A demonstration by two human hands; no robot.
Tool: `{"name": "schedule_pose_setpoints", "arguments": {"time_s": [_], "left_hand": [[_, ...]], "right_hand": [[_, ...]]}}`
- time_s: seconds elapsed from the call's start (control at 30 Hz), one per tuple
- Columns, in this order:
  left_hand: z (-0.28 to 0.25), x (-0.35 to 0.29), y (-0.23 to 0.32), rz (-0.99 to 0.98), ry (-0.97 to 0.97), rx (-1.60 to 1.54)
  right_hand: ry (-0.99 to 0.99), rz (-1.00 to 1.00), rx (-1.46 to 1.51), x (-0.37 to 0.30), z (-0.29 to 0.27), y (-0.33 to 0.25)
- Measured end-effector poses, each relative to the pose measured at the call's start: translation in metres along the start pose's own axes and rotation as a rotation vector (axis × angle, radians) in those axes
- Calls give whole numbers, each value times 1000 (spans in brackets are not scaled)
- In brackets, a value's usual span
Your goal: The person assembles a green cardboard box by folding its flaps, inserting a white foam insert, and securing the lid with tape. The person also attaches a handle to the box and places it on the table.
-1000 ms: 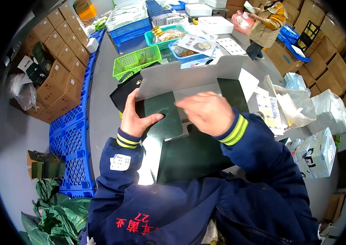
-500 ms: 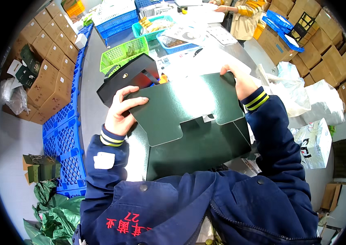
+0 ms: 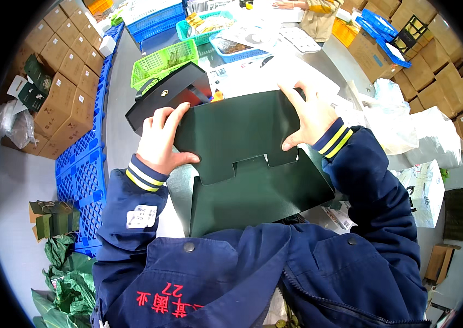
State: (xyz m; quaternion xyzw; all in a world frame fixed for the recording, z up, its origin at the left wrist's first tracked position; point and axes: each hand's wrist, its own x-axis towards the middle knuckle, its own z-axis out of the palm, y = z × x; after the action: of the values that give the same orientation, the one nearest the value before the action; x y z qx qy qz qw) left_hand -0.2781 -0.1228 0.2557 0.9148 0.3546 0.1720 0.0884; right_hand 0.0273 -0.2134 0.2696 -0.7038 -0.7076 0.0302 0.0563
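Observation:
A glossy dark green cardboard box (image 3: 259,199) stands close against my body. Its notched upper flap (image 3: 234,128) lies tilted between my two hands. My left hand (image 3: 157,139) is closed on the flap's left edge, thumb on the near face and fingers over the far edge. On the opposite side, my right hand (image 3: 311,117) grips the right edge, with its thumb pressed on the panel near the notch. Just beyond my left hand sits a black box (image 3: 171,93) with a gold clasp and a reddish inside. What the green box contains is hidden.
Green basket (image 3: 166,61), teal basket (image 3: 201,35) and blue basket (image 3: 237,52) stand farther back on the table. White plastic bags (image 3: 390,120) lie at right. Cartons (image 3: 67,104) and blue pallets (image 3: 81,180) line the left. Another person (image 3: 319,19) stands at the far end.
Both hands have shifted on the flap; my right hand has moved left and down with its thumb now on the front face. The flap has tilted, losing its bright glare.

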Motion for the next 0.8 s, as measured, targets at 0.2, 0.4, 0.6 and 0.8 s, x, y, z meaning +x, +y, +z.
{"name": "schedule_pose_setpoints", "arguments": {"time_s": [0.2,0.4,0.6,0.8], "left_hand": [[9,3,5,-26,57,140],[12,8,18,-73,-1,286],[1,3,-18,185,39,-60],[31,-47,-17,-485,428,-1107]], "right_hand": [[75,72,-47,-2,10,-9],[108,84,-118,-4,14,-9],[165,-190,52,-8,5,20],[56,67,1035,-23,27,77]]}}
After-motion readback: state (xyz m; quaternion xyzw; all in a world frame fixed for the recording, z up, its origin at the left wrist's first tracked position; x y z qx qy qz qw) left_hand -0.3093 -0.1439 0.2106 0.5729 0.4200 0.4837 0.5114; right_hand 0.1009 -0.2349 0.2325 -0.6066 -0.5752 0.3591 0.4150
